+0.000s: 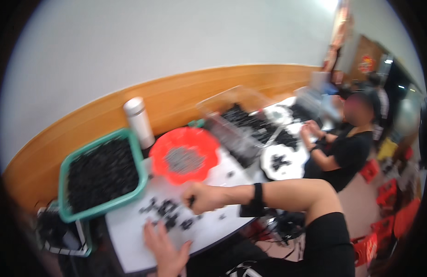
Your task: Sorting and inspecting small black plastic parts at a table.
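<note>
On the white tabletop lies a loose scatter of small black parts, too blurred to name exactly. My left hand is spread at the near side of this scatter, its fingertips close to the nearest parts. Just right of the parts, my right hand is closed in a fist. A dark bit of something shows at its fingers, but its kind cannot be made out. Beyond the hands stands a red scalloped bowl with many small grey pieces in it.
A green basket full of black parts stands at the left, beside a white bottle. Clear bins with black pieces and a white plate are at the right. Another person works there. An orange-brown wall panel runs behind.
</note>
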Action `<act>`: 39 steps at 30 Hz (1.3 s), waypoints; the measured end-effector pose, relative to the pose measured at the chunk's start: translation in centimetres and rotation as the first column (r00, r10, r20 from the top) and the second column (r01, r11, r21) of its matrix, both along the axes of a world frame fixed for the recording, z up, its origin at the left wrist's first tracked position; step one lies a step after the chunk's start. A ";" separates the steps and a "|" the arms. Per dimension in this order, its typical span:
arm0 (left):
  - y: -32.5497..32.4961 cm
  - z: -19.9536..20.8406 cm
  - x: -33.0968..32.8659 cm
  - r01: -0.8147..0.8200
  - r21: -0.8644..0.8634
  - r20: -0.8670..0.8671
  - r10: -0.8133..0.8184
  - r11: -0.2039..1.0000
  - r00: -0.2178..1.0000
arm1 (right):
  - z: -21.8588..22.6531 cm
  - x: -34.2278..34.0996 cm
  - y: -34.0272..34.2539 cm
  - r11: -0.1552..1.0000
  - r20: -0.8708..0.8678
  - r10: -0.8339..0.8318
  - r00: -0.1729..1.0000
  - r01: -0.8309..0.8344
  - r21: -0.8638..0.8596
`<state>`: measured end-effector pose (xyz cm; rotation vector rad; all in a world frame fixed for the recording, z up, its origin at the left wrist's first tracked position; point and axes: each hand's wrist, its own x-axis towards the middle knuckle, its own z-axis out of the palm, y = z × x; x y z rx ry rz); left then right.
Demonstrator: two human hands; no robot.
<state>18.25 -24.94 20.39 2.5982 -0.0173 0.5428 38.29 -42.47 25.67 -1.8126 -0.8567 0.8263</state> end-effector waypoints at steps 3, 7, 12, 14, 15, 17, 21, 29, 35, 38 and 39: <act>-1.4 0.3 1.5 -0.016 -0.010 -0.141 0.014 1.000 0.990 | -3.3 -1.5 -0.5 0.997 0.461 0.063 0.885 -0.073 0.003; -1.6 0.4 1.9 -0.106 -0.022 -0.223 0.098 0.994 0.970 | -4.1 -1.7 1.8 0.988 0.633 0.106 0.767 -0.012 -0.152; -2.4 0.1 3.6 -0.116 -0.021 -0.233 0.108 0.993 0.966 | -4.0 -1.8 1.9 0.988 0.770 0.089 0.632 0.041 -0.148; -2.3 -0.1 3.9 -0.111 -0.015 -0.253 0.103 0.994 0.962 | -3.7 -2.0 1.4 0.998 0.787 0.043 0.616 0.015 -0.067; -2.2 -0.2 3.9 -0.114 -0.017 -0.248 0.106 0.993 0.963 | -3.5 -1.9 1.1 0.997 0.783 0.045 0.620 0.016 -0.069; -2.2 -0.3 4.0 -0.111 -0.028 -0.243 0.101 0.993 0.965 | -2.0 -1.5 0.2 1.000 0.822 -0.010 0.570 -0.015 0.023; -2.2 -0.4 4.2 -0.101 -0.032 -0.238 0.091 0.994 0.967 | 6.0 -0.1 -3.0 0.985 0.802 -0.172 0.572 0.076 0.157; -2.2 0.4 4.4 -0.099 -0.074 -0.292 0.074 0.992 0.954 | 16.3 16.8 -12.3 0.812 0.516 -0.486 0.706 0.582 -0.032; -1.4 1.3 4.0 -0.038 -0.129 -0.300 -0.002 0.991 0.954 | 8.4 26.3 -16.5 0.468 0.263 -0.509 0.820 0.520 -0.715; -1.3 1.0 4.2 -0.043 -0.116 -0.283 0.009 0.992 0.959 | 4.3 28.6 -18.9 0.426 0.082 -0.564 0.822 0.375 -0.824; -1.3 1.0 4.2 -0.048 -0.098 -0.289 0.018 0.994 0.957 | 3.1 28.7 -19.3 0.380 0.132 -0.568 0.812 0.402 -0.833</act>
